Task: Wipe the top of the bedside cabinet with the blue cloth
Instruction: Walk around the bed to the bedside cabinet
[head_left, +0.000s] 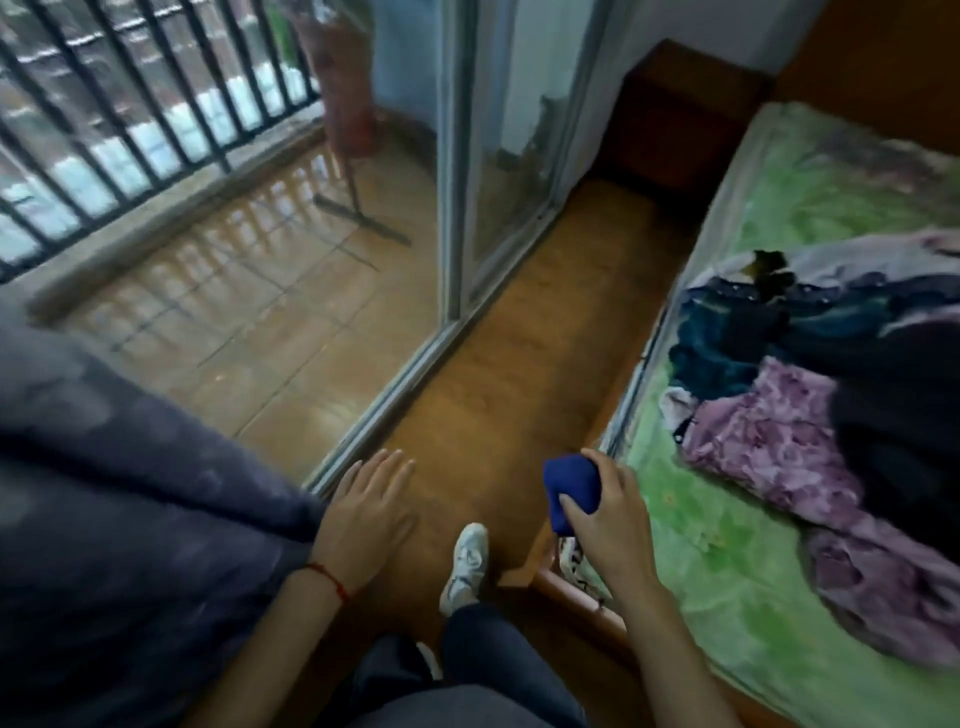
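Blue cloth (570, 491) — bunched into a small wad in the right hand (605, 519), fingers and thumb curled round it, held in the air above the wooden floor (519, 364) just off the near left edge of the bed (737, 519). Looks soft and light, no stiffness; it should crush and fold freely, so a loose grip holds it. For wiping it would likely serve better opened flat under the palm than kept balled.

Left hand (371, 506) — fingers straight and spread, holding nothing, beside a dark grey fabric mass (130, 493) at the left.

Bedside cabinet (680, 119) — dark wood, at the far end of the floor strip, against the wall beside the head of the bed. Well apart from the cloth; its top is in shadow and blurred, cannot tell if anything stands on it. Wiping not yet begun, by my reading.

Containers: none seen open or holding anything; whether the cabinet has a drawer or door cannot be told.

On the bed's green cover, a heap of clothes (779, 415), purple and dark. A white shoe (466, 564) on the floor between the hands. Sliding glass door (493, 182) along the floor's left edge.
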